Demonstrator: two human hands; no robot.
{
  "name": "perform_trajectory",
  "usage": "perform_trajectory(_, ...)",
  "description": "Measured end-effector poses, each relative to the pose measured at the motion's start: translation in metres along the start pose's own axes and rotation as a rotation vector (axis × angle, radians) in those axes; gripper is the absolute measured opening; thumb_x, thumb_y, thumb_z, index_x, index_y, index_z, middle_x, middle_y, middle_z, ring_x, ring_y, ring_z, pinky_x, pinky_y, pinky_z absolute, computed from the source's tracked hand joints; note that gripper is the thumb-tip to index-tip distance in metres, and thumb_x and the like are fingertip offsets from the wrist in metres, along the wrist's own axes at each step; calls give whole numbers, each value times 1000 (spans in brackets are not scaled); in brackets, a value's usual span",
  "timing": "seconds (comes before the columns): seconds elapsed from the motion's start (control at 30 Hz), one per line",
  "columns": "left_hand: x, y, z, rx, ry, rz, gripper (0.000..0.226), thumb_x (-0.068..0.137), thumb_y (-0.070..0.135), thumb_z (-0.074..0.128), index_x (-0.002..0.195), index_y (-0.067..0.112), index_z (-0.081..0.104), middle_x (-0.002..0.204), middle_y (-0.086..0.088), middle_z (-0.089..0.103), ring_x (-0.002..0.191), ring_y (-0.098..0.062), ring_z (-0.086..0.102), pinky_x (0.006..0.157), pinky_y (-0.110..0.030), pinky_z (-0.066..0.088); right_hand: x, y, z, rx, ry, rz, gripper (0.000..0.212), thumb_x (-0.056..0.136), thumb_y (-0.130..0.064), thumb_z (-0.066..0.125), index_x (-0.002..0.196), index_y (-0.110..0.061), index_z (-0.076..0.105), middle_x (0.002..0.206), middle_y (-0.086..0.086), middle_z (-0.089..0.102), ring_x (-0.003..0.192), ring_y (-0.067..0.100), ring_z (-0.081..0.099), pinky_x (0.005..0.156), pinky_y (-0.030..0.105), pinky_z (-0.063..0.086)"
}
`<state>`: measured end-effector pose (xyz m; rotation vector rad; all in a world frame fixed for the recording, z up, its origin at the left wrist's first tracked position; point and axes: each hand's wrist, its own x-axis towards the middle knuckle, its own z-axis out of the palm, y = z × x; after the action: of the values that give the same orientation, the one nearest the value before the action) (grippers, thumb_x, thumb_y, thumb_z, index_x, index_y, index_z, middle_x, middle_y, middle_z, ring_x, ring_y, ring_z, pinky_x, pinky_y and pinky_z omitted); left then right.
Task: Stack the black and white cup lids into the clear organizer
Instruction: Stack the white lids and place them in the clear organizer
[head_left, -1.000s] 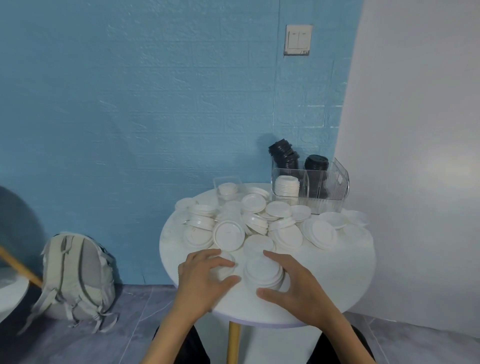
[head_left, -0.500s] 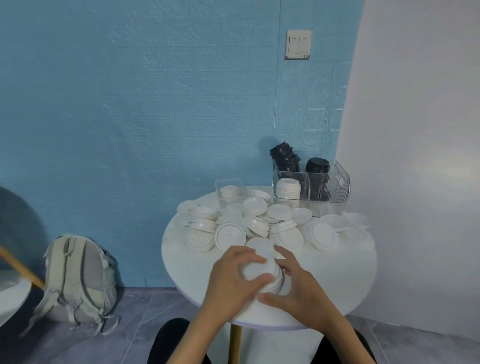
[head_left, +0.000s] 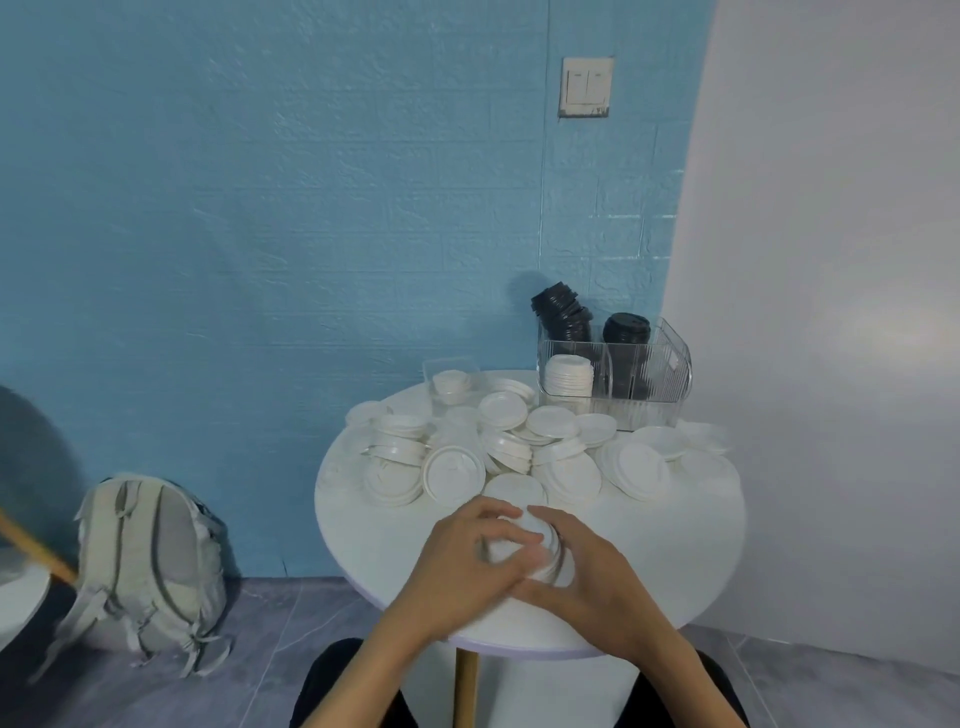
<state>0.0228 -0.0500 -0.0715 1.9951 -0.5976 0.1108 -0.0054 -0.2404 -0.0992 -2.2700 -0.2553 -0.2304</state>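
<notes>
A small stack of white lids (head_left: 543, 553) rests on the round white table (head_left: 675, 582) near its front edge. My left hand (head_left: 467, 558) covers the stack's top and left side. My right hand (head_left: 587, 571) cups its right side, and both hands grip it. Behind them lies a heap of loose white lids (head_left: 519, 447). At the back right stands the clear organizer (head_left: 649, 379), holding a white lid stack (head_left: 569, 379) in its left part and two black lid stacks (head_left: 563, 319) behind, one leaning left.
A small clear box (head_left: 451, 382) with white lids stands at the back of the table. A grey backpack (head_left: 150, 566) leans on the blue wall to the left. A white wall runs close along the table's right side.
My left hand slid right from a loose lid onto the small stack, joining my right hand around it. The camera view shifted slightly.
</notes>
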Motion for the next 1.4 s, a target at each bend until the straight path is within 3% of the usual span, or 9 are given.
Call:
perform_trajectory(0.17, 38, -26, -37, 382, 229, 59, 40, 82, 29, 75, 117, 45, 67, 132, 15, 56, 127, -10, 48, 112, -29, 32, 0, -1, -2, -28, 12, 25, 89, 71, -75, 72, 147, -42, 38, 145, -34, 42, 132, -9, 41, 113, 22, 35)
perform_trajectory(0.37, 70, -46, -51, 852, 18, -49, 91, 74, 68, 70, 152, 50, 28, 161, 9, 30, 154, -20, 4, 119, -40, -8, 1, -1, -1, -22, 16, 39, 89, 69, -74, 75, 144, -43, 40, 143, -33, 45, 130, -8, 43, 112, 24, 37)
perform_trajectory(0.63, 77, -37, -54, 962, 77, 5, 91, 75, 69, 68, 153, 40, 31, 145, 8, 53, 143, -18, 31, 114, -41, 1, 0, -1, -2, -10, 3, 47, 89, 68, -77, 73, 143, -42, 41, 143, -28, 48, 131, -3, 46, 113, 33, 41)
perform_trajectory(0.73, 61, -22, -56, 811, 231, 44, 83, 76, 62, 71, 150, 46, 37, 141, 9, 53, 131, -19, 41, 106, -37, 18, -1, -2, -2, -6, 3, 43, 88, 68, -77, 73, 143, -42, 41, 143, -29, 49, 130, -3, 47, 112, 34, 42)
perform_trajectory(0.93, 10, 16, -15, -268, 174, 13, 54, 71, 23, 91, 109, 35, 55, 119, 14, 64, 107, -9, 65, 96, -31, 54, 0, -2, -2, 19, -2, 28, 93, 68, -75, 74, 146, -45, 35, 142, -28, 51, 128, -3, 50, 110, 32, 44)
perform_trajectory(1.03, -1, 9, 6, -310, 167, -52, 53, 64, 31, 90, 94, 32, 46, 116, 0, 66, 106, -16, 67, 89, -37, 57, 1, -2, -2, 85, 5, 34, 100, 67, -69, 79, 149, -49, 25, 138, -27, 54, 125, -4, 54, 105, 30, 48)
perform_trajectory(1.13, -4, 0, 11, -208, 179, -86, 53, 64, 35, 91, 93, 38, 47, 113, 8, 68, 109, -7, 64, 87, -23, 53, 1, -1, -3, 112, 10, 52, 101, 68, -68, 78, 149, -53, 19, 139, -25, 55, 124, -2, 54, 105, 29, 47)
perform_trajectory(1.23, -7, -4, 10, -113, 110, -58, 58, 69, 30, 92, 114, 42, 58, 117, 24, 66, 112, 6, 58, 91, -10, 45, 1, 1, -1, 62, 0, 14, 90, 76, -67, 74, 151, -45, 29, 147, -23, 48, 132, -3, 47, 112, 32, 43)
perform_trajectory(1.4, -6, -5, 8, -65, 43, -84, 36, 72, 33, 90, 101, 42, 70, 127, 25, 63, 118, 9, 54, 98, -12, 40, 0, 1, -1, 62, 21, 0, 89, 72, -69, 72, 148, -34, 41, 145, -24, 46, 132, -4, 45, 112, 35, 43)
